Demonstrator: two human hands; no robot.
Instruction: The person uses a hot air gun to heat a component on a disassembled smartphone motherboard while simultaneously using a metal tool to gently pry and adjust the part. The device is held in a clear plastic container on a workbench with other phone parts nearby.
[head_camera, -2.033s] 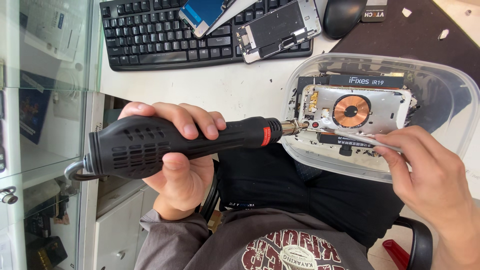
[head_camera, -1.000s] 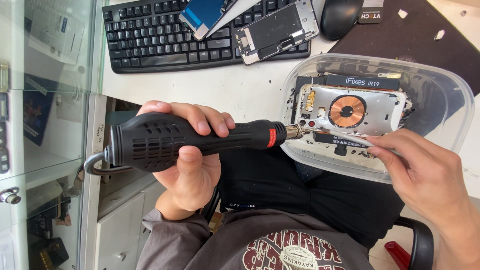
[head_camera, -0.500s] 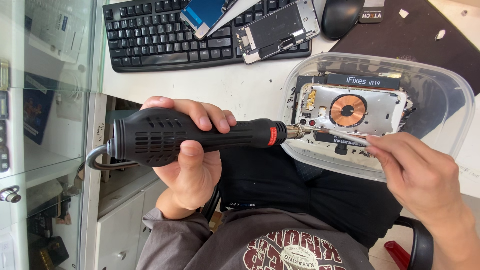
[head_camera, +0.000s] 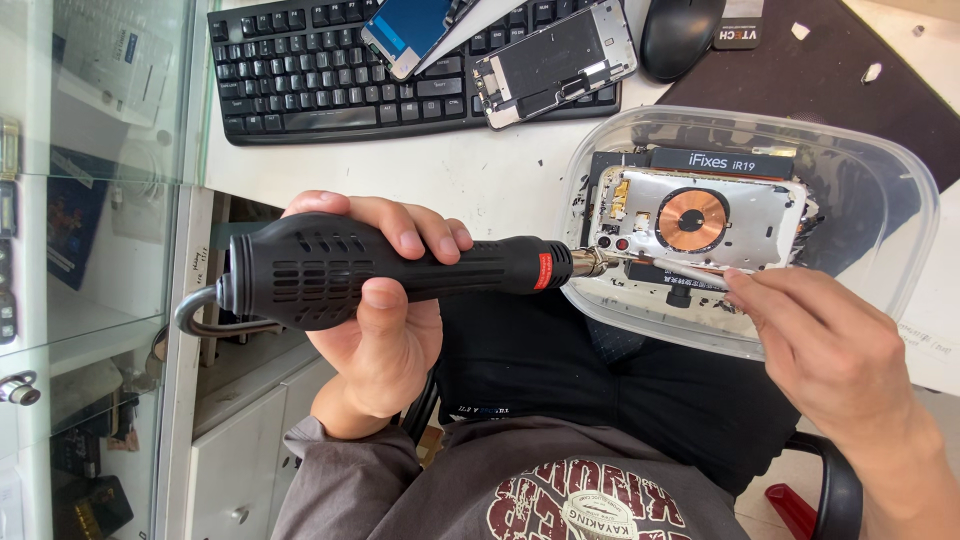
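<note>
My left hand (head_camera: 385, 330) grips a black hot-air tool (head_camera: 400, 268) with a red band near its metal nozzle. The nozzle tip sits at the lower left corner of an opened phone back housing (head_camera: 700, 222) with a round copper coil. That housing lies inside a clear plastic tub (head_camera: 890, 210) at the desk edge. My right hand (head_camera: 820, 345) holds thin metal tweezers (head_camera: 675, 266), their tips meeting the housing beside the nozzle.
A black keyboard (head_camera: 330, 85) lies at the back, with a blue-screened phone (head_camera: 415, 30) and a bare phone frame (head_camera: 555, 55) resting on it. A black mouse (head_camera: 680, 32) sits on a dark mat (head_camera: 850, 90). Glass cabinet shelves (head_camera: 90, 250) stand to the left.
The hot-air tool has slid right in my left hand, nearer the housing. My right hand has shifted slightly left and down with the tweezers.
</note>
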